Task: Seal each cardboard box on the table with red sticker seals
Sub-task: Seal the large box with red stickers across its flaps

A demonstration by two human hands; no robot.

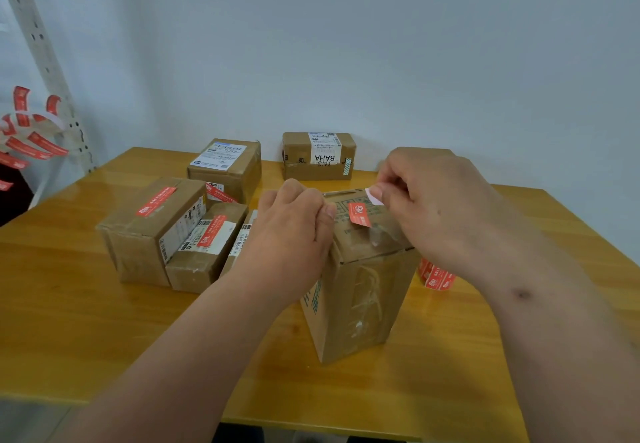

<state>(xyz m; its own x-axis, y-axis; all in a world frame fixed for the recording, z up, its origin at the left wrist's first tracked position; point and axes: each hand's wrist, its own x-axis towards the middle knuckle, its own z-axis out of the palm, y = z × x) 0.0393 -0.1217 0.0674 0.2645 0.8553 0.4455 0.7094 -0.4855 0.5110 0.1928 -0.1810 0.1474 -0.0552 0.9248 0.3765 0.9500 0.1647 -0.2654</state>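
A tall cardboard box [360, 290] stands upright in front of me on the yellow table [86, 321]. Over its top a red sticker seal [360, 214] hangs between my hands. My right hand [436, 207] pinches the white backing end of the sticker with curled fingers. My left hand [294, 234] is curled at the box's left top edge and its fingertips hold the sticker's other end. Part of the box top is hidden behind both hands.
To the left lie three boxes with red seals, the largest [152, 231] in front. Two more boxes [227, 168] [318, 155] stand at the back by the wall. A roll of red stickers [437, 276] lies right of the tall box. Red sticker strips [27, 137] hang at far left.
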